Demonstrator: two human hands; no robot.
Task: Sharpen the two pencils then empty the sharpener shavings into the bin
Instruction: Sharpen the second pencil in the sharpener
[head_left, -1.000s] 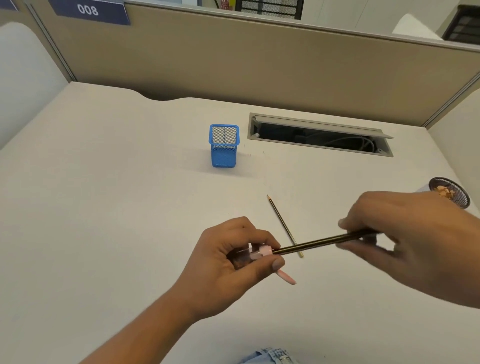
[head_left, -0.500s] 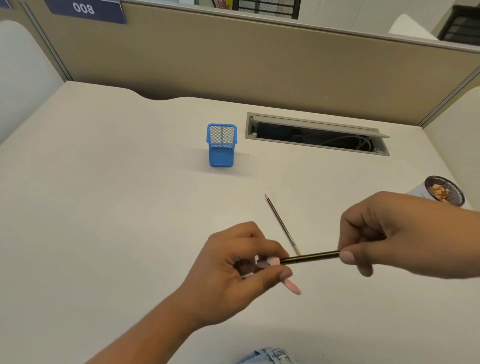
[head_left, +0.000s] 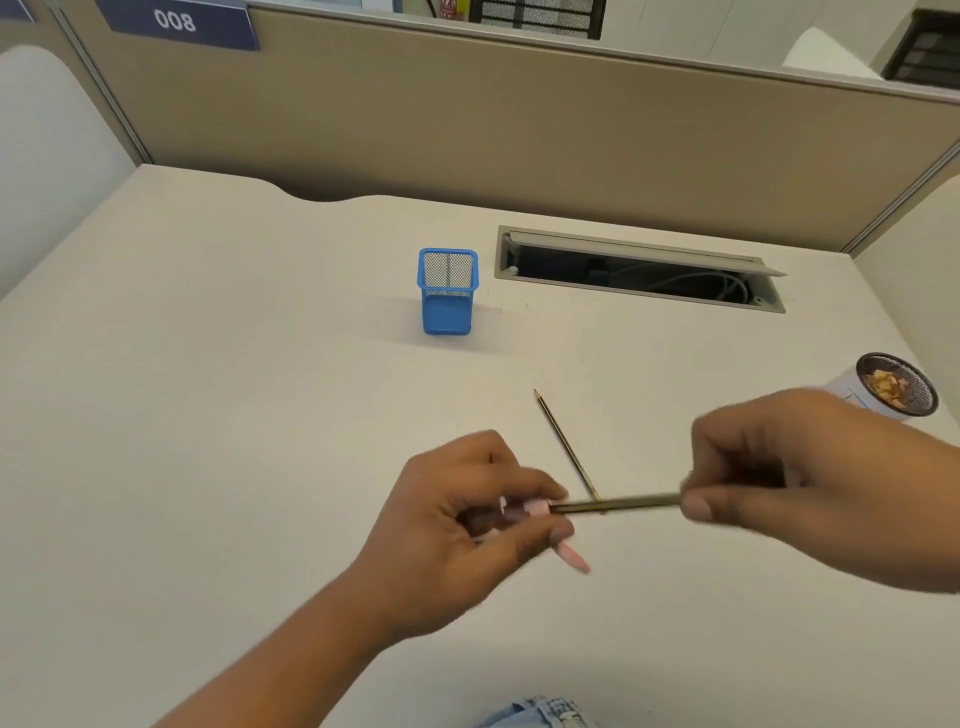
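- Beige and matt, the desk (head_left: 208, 415) spreads out smooth before me, backed by a tan fabric partition (head_left: 519, 130) that carries a blue plate (head_left: 176, 23) marked 008.
- My left hand (head_left: 467, 530) sits over the near middle of the desk. The forearm rises from the lower left, and the fingers (head_left: 535, 486) are curled round a small pink sharpener (head_left: 535, 507).
- My right hand (head_left: 810, 467) reaches in from the right edge, knuckles up. Its fingers (head_left: 696, 508) pinch the rear end of a pencil (head_left: 618, 503).
- That pencil is slim, dark with yellowish stripes. It lies nearly level, long axis left to right, its tip end pushed into the sharpener's mouth.
- A second pencil (head_left: 563, 441) of the same make lies flat on the desk just beyond. Its sharp point aims away from me and slightly left, and its near end passes behind the held one.
- A pink rounded piece (head_left: 574, 558) sticks out below my left fingers, too blurred for me to tell what it is.
- A small round bin (head_left: 852, 387), white-walled with a dark mesh rim, stands at the far right and holds tan shavings.
- Farther back a square blue mesh holder (head_left: 447, 312) stands upright. To its right, a grey rectangular cable slot (head_left: 639, 275) shows cords inside.
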